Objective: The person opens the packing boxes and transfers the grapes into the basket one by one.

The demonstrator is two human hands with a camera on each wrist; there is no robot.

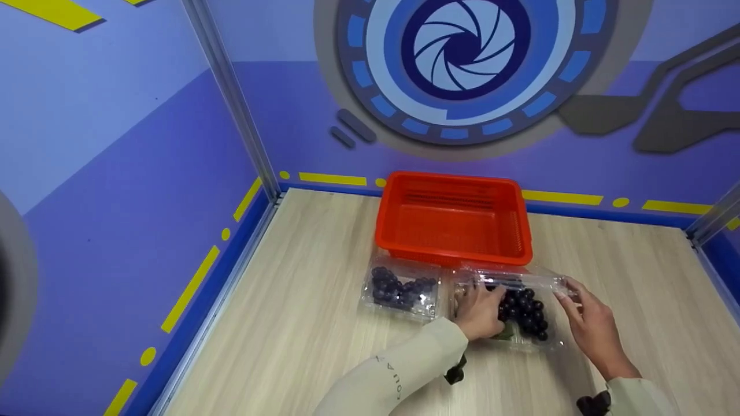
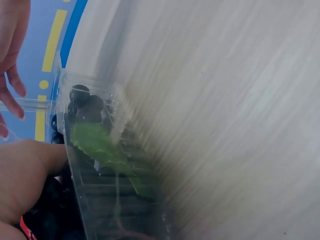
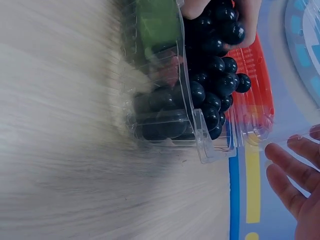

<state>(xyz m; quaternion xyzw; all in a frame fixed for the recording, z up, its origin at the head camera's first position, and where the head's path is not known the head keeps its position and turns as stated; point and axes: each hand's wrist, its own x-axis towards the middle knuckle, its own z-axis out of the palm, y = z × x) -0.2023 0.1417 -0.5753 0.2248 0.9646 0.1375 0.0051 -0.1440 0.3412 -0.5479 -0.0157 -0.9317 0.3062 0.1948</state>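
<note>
A clear plastic clamshell box [image 1: 535, 345] with its lid [image 1: 535, 281] raised holds a bunch of dark grapes [image 1: 527, 312]. My left hand [image 1: 480, 312] reaches into the box, thumb and fingers around part of the bunch; the right wrist view shows grapes [image 3: 215, 85] between them. A green leaf [image 2: 95, 142] shows through the box's side in the left wrist view. At the lid's right end, my right hand [image 1: 595, 326] holds its edge between thumb and fingers. To the left is a second clear box [image 1: 370, 306] containing dark grapes [image 1: 399, 289].
A red plastic basket [image 1: 454, 257] stands right behind the two boxes, against the back wall. The light wooden tabletop [image 1: 289, 300] is bounded by a blue patterned panel [image 1: 144, 173] on the left and another at the back.
</note>
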